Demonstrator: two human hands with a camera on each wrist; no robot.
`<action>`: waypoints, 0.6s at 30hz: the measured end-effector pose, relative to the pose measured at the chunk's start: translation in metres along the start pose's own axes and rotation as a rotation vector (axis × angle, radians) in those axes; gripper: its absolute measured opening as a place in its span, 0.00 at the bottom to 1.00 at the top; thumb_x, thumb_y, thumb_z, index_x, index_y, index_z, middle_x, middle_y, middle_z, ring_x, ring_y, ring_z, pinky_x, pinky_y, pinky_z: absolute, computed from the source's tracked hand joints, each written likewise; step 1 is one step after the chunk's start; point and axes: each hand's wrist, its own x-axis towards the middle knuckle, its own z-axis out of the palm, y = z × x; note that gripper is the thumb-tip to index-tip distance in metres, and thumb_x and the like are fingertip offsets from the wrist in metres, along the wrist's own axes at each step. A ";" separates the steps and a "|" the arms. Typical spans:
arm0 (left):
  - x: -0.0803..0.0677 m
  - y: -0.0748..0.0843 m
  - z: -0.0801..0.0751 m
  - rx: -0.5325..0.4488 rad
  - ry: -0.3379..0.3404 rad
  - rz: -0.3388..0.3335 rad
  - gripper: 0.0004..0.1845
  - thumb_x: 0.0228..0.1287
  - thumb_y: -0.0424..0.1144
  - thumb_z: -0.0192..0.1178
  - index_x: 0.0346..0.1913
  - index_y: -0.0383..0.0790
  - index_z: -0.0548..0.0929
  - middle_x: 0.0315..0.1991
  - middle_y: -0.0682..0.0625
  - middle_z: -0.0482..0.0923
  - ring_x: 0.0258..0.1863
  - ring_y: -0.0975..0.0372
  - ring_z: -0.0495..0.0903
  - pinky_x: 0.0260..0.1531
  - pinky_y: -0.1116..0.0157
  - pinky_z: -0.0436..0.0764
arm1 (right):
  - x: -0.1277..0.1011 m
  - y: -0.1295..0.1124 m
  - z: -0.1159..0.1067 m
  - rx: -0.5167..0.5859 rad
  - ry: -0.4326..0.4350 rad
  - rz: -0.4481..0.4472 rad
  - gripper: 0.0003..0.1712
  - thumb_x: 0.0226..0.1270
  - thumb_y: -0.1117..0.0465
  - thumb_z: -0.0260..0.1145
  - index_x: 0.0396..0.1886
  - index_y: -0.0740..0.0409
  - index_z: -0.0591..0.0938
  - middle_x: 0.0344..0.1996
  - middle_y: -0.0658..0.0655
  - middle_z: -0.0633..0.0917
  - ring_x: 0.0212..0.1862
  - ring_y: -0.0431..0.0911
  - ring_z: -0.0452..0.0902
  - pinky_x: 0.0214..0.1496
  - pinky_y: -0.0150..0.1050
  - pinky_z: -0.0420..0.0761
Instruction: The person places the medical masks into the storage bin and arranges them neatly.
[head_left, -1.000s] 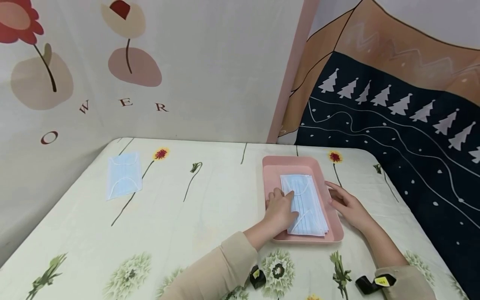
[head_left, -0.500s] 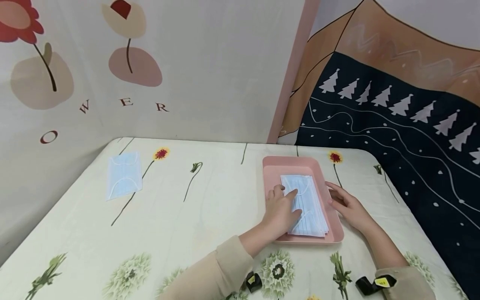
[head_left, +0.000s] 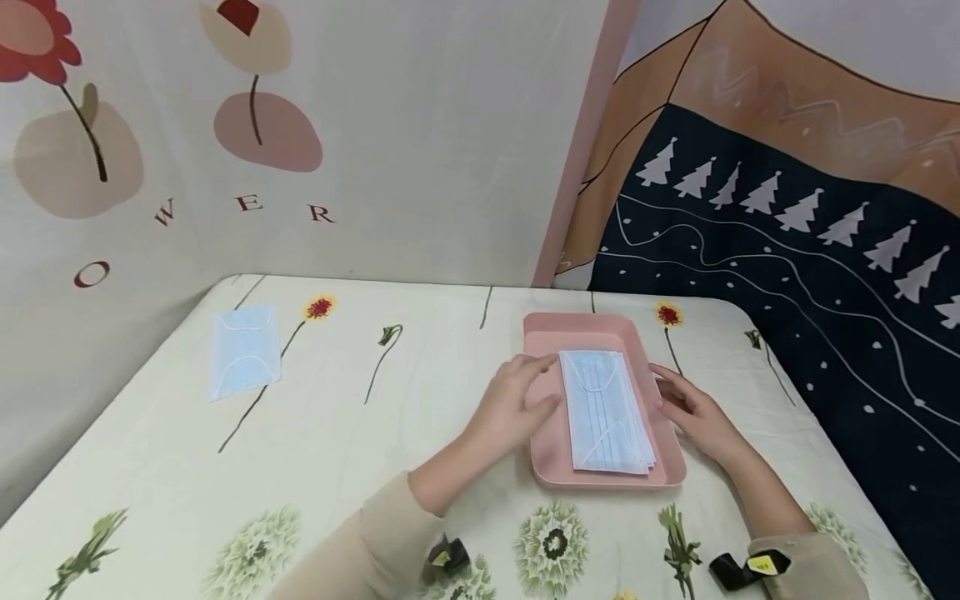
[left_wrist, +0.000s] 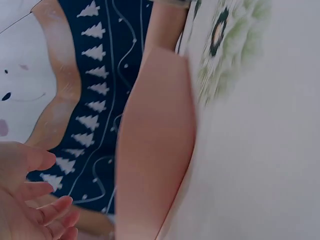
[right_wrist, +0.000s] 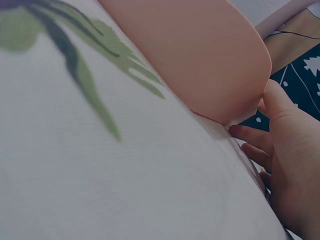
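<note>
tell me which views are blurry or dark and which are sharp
Head view: bright, even light, sharp on the tray and masks. Left wrist view: washed out, tablecloth print smeared by motion. Right wrist view: dim and bluish, tray soft, right hand in shade.

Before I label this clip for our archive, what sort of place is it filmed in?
Probably a home-style tabletop set: a table under a flower-print cloth, printed fabric backdrops hung behind it, and a pink tray of blue face masks between the person's hands.
</note>
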 end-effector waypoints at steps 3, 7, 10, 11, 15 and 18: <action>-0.003 -0.008 -0.018 -0.017 0.055 0.016 0.27 0.61 0.35 0.63 0.64 0.36 0.73 0.52 0.44 0.76 0.53 0.54 0.72 0.53 0.55 0.72 | 0.000 0.000 0.000 -0.007 0.001 0.000 0.32 0.74 0.59 0.56 0.74 0.53 0.60 0.59 0.68 0.74 0.55 0.30 0.68 0.53 0.20 0.67; -0.009 -0.021 -0.040 -0.018 0.126 0.027 0.26 0.61 0.33 0.64 0.62 0.36 0.75 0.50 0.44 0.78 0.51 0.53 0.74 0.51 0.53 0.73 | 0.001 -0.001 -0.001 -0.016 0.003 -0.001 0.32 0.74 0.59 0.56 0.74 0.52 0.59 0.59 0.67 0.74 0.55 0.32 0.69 0.53 0.20 0.67; -0.016 -0.032 -0.058 -0.010 0.162 0.016 0.25 0.60 0.32 0.64 0.62 0.35 0.75 0.49 0.45 0.78 0.49 0.52 0.75 0.50 0.53 0.74 | 0.001 -0.001 0.000 -0.017 0.003 -0.004 0.32 0.74 0.59 0.56 0.74 0.52 0.60 0.58 0.67 0.74 0.56 0.34 0.69 0.53 0.20 0.67; -0.018 -0.036 -0.064 -0.006 0.172 0.009 0.25 0.60 0.31 0.64 0.61 0.35 0.75 0.49 0.44 0.78 0.49 0.51 0.76 0.50 0.53 0.74 | 0.001 0.000 0.000 -0.015 0.003 -0.004 0.32 0.74 0.59 0.56 0.74 0.52 0.60 0.58 0.67 0.75 0.56 0.34 0.69 0.53 0.20 0.67; -0.027 -0.053 -0.089 0.014 0.197 -0.051 0.25 0.61 0.31 0.64 0.62 0.35 0.74 0.50 0.44 0.78 0.50 0.50 0.75 0.48 0.51 0.74 | 0.001 0.000 0.000 -0.014 0.004 0.002 0.32 0.74 0.60 0.56 0.75 0.52 0.59 0.58 0.67 0.74 0.56 0.35 0.69 0.53 0.20 0.67; -0.035 -0.067 -0.106 0.040 0.218 -0.083 0.25 0.62 0.31 0.63 0.63 0.35 0.74 0.51 0.42 0.77 0.50 0.49 0.75 0.46 0.49 0.74 | 0.000 0.000 0.000 -0.018 0.005 0.009 0.32 0.74 0.59 0.56 0.75 0.52 0.59 0.58 0.67 0.74 0.56 0.35 0.69 0.53 0.20 0.67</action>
